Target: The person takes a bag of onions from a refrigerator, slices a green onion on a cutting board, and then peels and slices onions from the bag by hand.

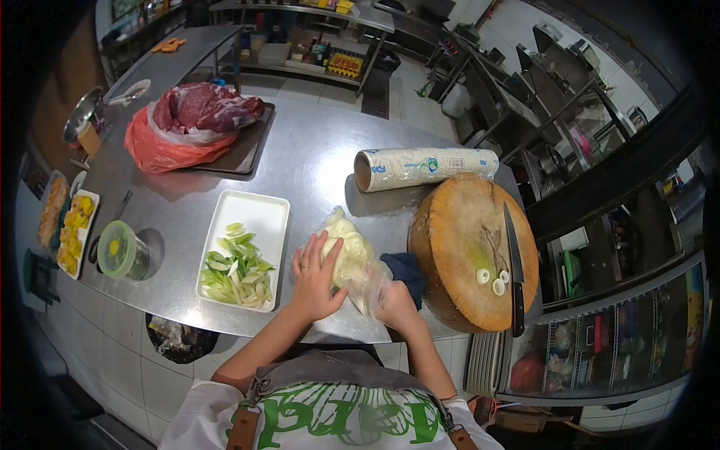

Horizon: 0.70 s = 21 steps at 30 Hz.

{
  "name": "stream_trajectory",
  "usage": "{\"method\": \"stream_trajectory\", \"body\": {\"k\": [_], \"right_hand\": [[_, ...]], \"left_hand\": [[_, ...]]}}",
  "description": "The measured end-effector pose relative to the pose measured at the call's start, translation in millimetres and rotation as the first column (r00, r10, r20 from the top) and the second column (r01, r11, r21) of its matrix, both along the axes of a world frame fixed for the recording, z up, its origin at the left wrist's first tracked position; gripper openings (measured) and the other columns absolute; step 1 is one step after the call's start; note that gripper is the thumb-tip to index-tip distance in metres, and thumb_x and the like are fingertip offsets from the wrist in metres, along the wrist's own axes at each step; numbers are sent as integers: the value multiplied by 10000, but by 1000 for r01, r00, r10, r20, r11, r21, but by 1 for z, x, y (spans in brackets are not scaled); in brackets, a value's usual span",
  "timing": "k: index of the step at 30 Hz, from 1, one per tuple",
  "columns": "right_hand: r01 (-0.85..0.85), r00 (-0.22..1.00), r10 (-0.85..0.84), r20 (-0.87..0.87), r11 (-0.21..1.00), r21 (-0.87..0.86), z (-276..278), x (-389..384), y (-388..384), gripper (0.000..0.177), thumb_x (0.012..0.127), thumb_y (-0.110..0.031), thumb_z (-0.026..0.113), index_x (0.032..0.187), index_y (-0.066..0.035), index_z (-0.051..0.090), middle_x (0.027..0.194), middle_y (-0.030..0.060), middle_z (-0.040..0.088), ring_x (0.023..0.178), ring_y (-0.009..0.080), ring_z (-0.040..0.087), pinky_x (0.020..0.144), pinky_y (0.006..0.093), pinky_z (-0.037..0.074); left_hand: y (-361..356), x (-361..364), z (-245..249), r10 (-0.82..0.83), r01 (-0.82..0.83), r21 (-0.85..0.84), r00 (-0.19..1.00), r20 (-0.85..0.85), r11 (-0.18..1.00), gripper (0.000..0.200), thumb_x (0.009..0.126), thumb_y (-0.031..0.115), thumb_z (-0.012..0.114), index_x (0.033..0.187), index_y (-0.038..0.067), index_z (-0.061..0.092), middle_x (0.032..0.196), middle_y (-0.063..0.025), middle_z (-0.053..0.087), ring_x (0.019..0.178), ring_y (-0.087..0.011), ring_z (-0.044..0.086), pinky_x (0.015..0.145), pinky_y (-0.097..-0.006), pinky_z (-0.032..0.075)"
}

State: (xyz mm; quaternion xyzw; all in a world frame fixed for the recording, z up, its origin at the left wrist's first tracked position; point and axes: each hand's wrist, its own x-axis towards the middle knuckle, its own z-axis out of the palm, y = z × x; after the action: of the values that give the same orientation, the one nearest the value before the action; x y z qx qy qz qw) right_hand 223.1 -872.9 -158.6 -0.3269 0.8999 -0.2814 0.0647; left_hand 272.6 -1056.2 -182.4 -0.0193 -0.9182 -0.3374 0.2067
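Note:
A clear plastic bag [351, 259] full of pale yellow, rounded pieces lies on the steel table in front of me; their kind I cannot make out. My left hand [316, 277] rests on the bag's left side, fingers spread. At the bag's near right end, my right hand [397, 306] has its fingers curled in the loose plastic, partly hidden by it. Left of the bag is a white tray [255, 210] with sliced green leek or scallion [238, 271]. To the right, a round wooden chopping block [457, 225] carries a knife [514, 262] and several white cut rings [499, 286].
Raw meat [199, 109] in a red bag sits on a dark tray [259, 146] at the back left. A plastic-wrap roll [427, 166] lies behind the block, a dark cloth [405, 274] beside it. A lidded tub [124, 251] and a yellow-food tray [77, 232] stand left.

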Motion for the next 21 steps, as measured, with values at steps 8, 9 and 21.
{"method": "stream_trajectory", "body": {"k": [8,9,21], "right_hand": [[148,987,-159,-3,930,-337,6,14,10,211,757,-83,649,937,22,616,760,83,571,606,135,531,549,258,439],[99,993,-117,-35,941,-324,15,17,17,223,759,-84,656,942,35,610,818,52,560,666,108,534,574,237,442],[438,832,-108,544,731,-524,16,35,62,279,813,-32,600,1088,11,573,801,42,613,676,94,599,562,203,469]], "left_hand": [[-2,0,0,-5,5,4,1000,-5,1000,840,617,315,641,1357,120,294,1386,-191,215,1285,-379,183,1006,-544,116],[-2,0,1,-5,5,5,1000,1,1000,838,620,314,642,1357,120,293,1387,-190,214,1285,-378,183,1007,-541,115],[-1,0,0,0,0,-1,1000,12,1000,814,635,315,645,1349,123,304,1390,-178,212,1285,-377,176,990,-577,126]]}}
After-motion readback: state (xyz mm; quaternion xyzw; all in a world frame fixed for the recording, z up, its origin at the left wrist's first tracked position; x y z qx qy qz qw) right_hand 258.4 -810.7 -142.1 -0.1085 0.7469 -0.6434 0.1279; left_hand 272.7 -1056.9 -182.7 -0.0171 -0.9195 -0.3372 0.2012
